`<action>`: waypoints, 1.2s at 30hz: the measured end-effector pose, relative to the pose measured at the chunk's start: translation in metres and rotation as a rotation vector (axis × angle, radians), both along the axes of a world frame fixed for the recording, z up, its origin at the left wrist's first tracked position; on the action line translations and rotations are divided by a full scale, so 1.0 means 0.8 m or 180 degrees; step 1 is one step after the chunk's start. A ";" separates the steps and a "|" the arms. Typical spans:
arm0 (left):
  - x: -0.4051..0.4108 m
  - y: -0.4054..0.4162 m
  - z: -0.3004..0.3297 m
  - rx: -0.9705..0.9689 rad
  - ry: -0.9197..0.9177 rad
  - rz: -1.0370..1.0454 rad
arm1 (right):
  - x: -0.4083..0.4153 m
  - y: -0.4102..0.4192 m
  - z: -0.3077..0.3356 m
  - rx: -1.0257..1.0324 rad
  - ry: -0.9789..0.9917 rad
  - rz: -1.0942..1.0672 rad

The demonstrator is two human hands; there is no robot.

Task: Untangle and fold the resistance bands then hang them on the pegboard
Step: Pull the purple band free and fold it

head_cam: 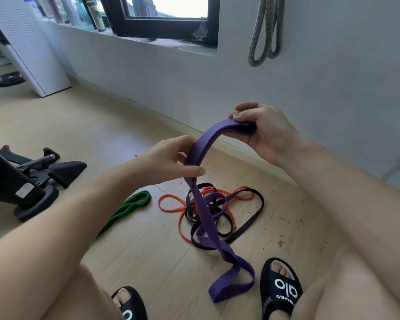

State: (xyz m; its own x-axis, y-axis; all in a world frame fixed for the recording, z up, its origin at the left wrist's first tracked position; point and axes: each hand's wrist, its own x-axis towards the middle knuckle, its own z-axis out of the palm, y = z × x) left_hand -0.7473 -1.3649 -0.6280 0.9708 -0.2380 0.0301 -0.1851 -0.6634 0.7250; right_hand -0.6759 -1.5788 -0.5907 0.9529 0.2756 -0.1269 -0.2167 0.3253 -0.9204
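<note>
The purple band (pixel 201 204) trails from the floor (pixel 148 250) by the feet up to both hands. Left hand (pixel 171 158) pinches it mid-length; right hand (pixel 261 128) clamps its top. Draw it up slowly, clear of the black and orange tangle (pixel 240 204) behind.
</note>
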 end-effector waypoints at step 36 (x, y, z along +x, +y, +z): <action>-0.010 -0.003 0.003 -0.0333 0.0045 0.0033 | -0.028 0.062 -0.001 -0.2273 -0.1597 0.0583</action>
